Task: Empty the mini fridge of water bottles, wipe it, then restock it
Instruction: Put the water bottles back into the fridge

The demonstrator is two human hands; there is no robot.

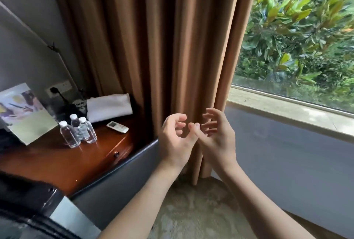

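Clear plastic bottles (77,131) stand left of my left hand (175,139); it and right hand (216,135) loosely curled, empty, between steps.

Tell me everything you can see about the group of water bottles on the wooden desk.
Three small clear plastic water bottles stand upright in a tight cluster on the glossy reddish-brown wooden desk. Each has a white screw cap and appears full. Any labels are too blurred to make out. They sit in front of a folded white towel, to the right of a propped printed card and to the left of a white remote control. Neither hand touches them.
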